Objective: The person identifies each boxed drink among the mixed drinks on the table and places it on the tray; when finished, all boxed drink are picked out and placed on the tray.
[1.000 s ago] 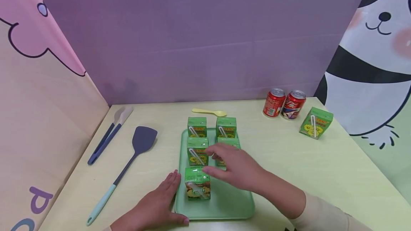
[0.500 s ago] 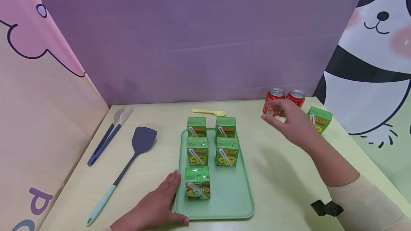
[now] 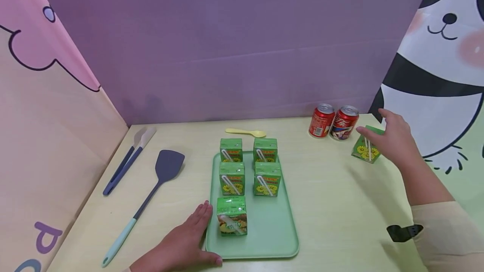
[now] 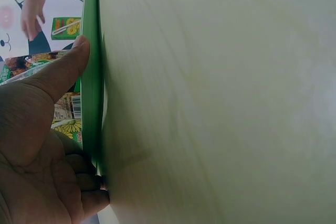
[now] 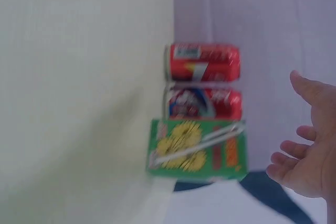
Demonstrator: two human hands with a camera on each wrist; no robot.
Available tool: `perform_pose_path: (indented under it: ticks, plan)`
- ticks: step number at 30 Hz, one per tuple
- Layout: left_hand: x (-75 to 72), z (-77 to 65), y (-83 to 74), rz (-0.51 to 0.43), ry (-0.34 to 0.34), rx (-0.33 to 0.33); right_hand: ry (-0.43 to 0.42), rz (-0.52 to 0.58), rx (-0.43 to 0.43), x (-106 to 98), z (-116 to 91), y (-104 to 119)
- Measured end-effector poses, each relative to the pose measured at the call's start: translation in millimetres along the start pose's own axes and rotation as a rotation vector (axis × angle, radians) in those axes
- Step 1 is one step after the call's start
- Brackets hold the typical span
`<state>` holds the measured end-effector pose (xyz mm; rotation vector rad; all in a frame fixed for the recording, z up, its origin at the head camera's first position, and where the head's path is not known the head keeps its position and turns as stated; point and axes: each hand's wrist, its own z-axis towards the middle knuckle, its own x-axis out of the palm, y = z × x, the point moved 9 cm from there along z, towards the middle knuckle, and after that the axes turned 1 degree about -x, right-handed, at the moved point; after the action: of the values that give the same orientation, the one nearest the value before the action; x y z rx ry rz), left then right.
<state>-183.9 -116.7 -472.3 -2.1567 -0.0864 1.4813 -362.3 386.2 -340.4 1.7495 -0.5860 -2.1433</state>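
Note:
My left hand (image 3: pixel 185 238) rests at the near left corner of a green tray (image 3: pixel 270 230), fingers straight along its side. In the left wrist view the thumb (image 4: pixel 58 74) touches the tray's edge. Several green drink cartons with straws stand on the tray; the nearest carton (image 3: pixel 232 216) shows a different face from the others. At the right, my right hand (image 3: pixel 395 142) hovers by a single drink carton (image 3: pixel 364 149), partly covering it in the head view. In the right wrist view a gap shows between the spread fingers and this carton (image 5: pixel 210 156).
Two red drink cans (image 3: pixel 322 121) stand at the back, just left of the lone carton. A yellow spoon (image 3: pixel 245 132) lies behind the tray. On the left lie a spatula (image 3: pixel 170 165) and tongs (image 3: pixel 130 160). Fabric walls border the table.
My right hand has moved from above the tray, past the cans, to the lone carton at the right. My left hand has stayed at the tray's corner.

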Motion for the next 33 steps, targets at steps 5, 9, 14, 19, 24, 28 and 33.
perform_pose_path:
  ticks: [5,9,14,19,24,28,33]
  plan:
    - [-0.4,-0.1,-0.3,0.005,-0.008,0.007,0.006,0.019,0.088,6.1,4.3,-39.4]
    - [-0.4,0.0,-0.3,0.011,-0.009,0.005,0.051,0.054,0.125,15.4,6.8,-64.5]
    - [-1.2,-0.2,-1.1,0.009,-0.01,0.002,0.134,0.103,0.138,27.2,7.0,-80.5]
    - [-1.3,-0.5,-0.8,0.003,-0.002,-0.007,0.152,0.121,0.12,33.1,5.7,-84.7]
    - [-0.1,-0.2,0.3,0.0,0.005,-0.012,0.121,0.09,0.123,33.1,3.0,-85.2]
    - [0.9,0.6,1.2,0.001,0.011,-0.017,0.108,0.071,0.14,32.7,-0.7,-80.1]
    - [1.1,1.4,1.9,0.002,0.015,-0.021,0.106,0.058,0.125,35.3,-3.6,-64.7]
